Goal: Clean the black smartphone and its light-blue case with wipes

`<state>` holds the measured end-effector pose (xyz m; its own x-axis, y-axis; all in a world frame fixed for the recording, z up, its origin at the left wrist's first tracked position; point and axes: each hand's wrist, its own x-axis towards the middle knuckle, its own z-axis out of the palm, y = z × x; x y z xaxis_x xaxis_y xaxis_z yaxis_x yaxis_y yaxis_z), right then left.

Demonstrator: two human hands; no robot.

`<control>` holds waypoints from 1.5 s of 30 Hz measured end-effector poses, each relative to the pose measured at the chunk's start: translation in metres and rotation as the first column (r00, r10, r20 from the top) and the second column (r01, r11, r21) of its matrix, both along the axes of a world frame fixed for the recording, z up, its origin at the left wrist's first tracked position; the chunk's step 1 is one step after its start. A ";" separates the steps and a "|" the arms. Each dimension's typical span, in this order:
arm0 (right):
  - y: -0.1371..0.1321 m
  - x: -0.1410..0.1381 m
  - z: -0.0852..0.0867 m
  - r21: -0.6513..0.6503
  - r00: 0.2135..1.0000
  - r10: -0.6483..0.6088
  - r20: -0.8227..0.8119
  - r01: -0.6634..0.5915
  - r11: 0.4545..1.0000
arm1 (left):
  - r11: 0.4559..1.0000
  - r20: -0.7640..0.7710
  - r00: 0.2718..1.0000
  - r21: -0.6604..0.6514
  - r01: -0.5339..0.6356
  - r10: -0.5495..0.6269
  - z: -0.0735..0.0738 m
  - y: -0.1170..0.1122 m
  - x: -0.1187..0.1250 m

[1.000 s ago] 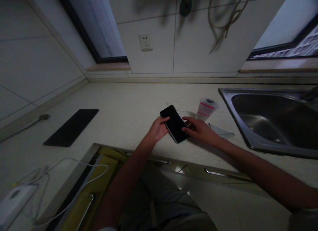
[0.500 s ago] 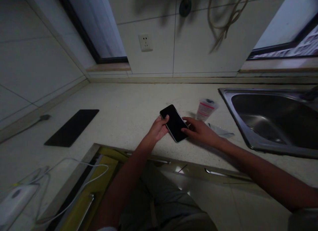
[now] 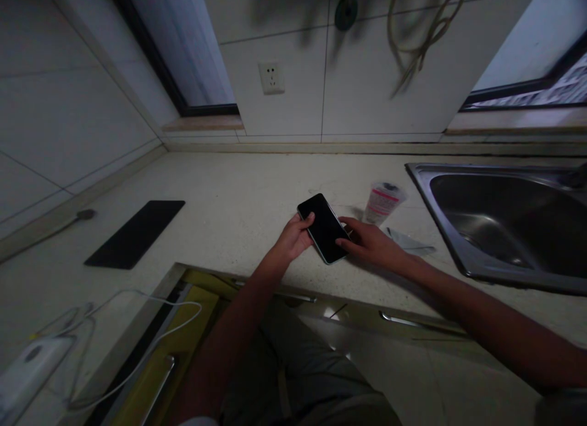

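Phone: one, black-faced (image 3: pixel 323 228), at the centre of the frame, tilted diagonally, held in both hands above or on the surface (image 3: pixel 238 194); we cannot tell whether its underside touches.
Left hand: ours (image 3: pixel 295 236), grasping the phone's left edge, thumb over the face.
Right hand: ours (image 3: pixel 370 242), pinching the lower right edge, thumb on the face; fingers beneath partly hidden.
Change: slight; the whole view slides a little rightward, while grip and phone angle match the last half second. We judge the work to be steady holding.
Translucent container: one, red-printed (image 3: pixel 383 201), right of centre, just beyond the right hand.
Clear film: one piece (image 3: pixel 411 245), beside the right wrist; with the container, it crowds that side, we judge.
Black mat: one (image 3: pixel 135 235), left of frame, well apart.
Sink: steel (image 3: pixel 443 223), right of frame.
White device: one, with cable (image 3: pixel 34 372), lower left.
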<state>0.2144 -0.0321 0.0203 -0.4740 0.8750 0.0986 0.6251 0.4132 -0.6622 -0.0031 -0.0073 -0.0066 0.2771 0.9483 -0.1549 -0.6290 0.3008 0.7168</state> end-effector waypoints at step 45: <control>-0.008 -0.006 0.005 -0.053 0.999 0.006 0.045 -0.003 0.999 | 0.999 -0.076 0.996 -0.022 -0.038 0.036 0.013 -0.007 0.003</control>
<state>0.2083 -0.0402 0.0253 -0.4810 0.8762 0.0311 0.6526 0.3815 -0.6546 0.0003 -0.0145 0.0065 0.2286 0.9536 -0.1957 -0.5846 0.2952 0.7557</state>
